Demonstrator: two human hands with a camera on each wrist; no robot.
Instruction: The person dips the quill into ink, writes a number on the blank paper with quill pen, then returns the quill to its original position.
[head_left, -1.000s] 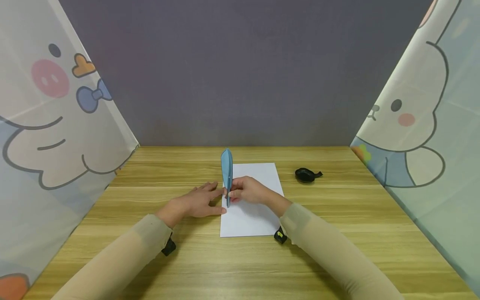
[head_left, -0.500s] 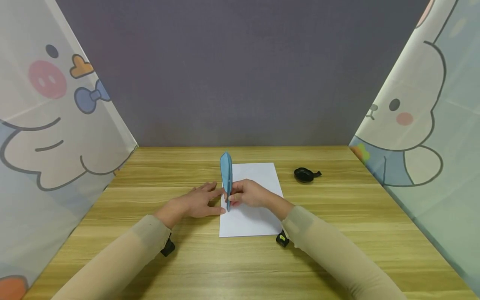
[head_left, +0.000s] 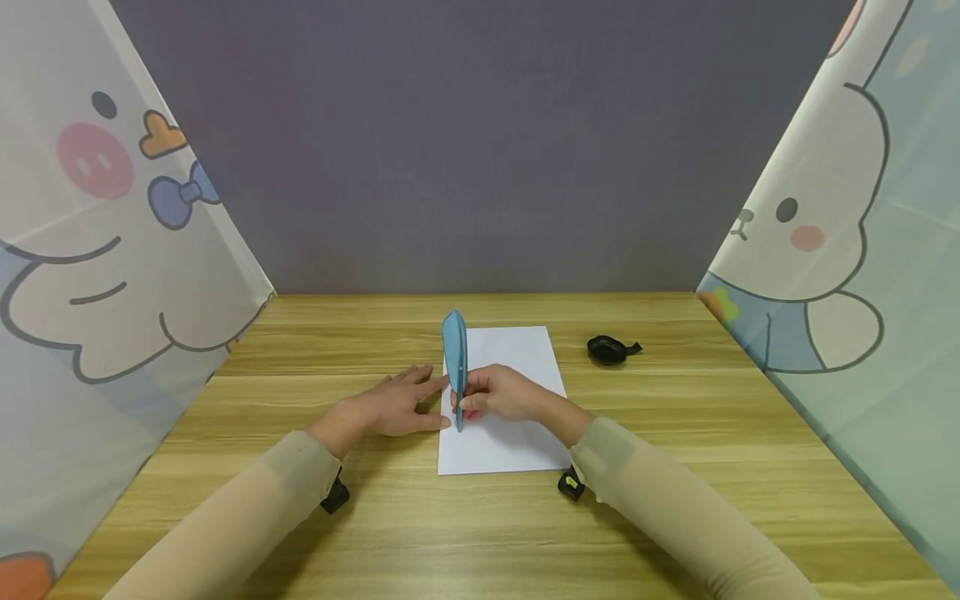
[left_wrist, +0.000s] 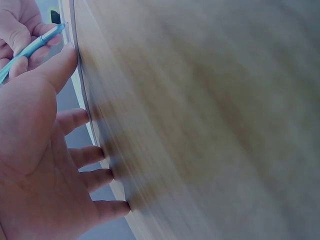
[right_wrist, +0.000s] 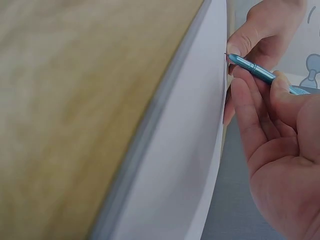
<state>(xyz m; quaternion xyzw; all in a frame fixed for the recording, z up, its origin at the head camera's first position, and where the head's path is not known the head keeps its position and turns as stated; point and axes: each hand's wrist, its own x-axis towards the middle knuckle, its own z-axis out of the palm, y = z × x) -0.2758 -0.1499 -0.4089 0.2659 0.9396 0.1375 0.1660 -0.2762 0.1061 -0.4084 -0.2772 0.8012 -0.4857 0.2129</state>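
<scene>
A light-blue pen [head_left: 454,342] with a broad, leaf-shaped upper part stands nearly upright near the left edge of a white sheet of paper [head_left: 517,344]. My right hand [head_left: 506,393] pinches it low down between thumb and fingers. In the right wrist view the pen's barrel [right_wrist: 256,69] slants, its tip right at the paper beside a small dark mark. Spread out, my left hand [head_left: 397,406] rests palm down at the sheet's left edge, thumb on the paper. The left wrist view shows its straight fingertips [left_wrist: 117,206] touching the surface.
A small black oval object with a short tail [head_left: 607,350] lies on the wooden table [head_left: 480,533] to the right of the paper. A grey panel [head_left: 480,150] stands behind, and cartoon-printed cloths [head_left: 862,275] flank both sides.
My right hand and the pen have moved a little down the sheet, toward me. My left hand has stayed in place at the paper's edge.
</scene>
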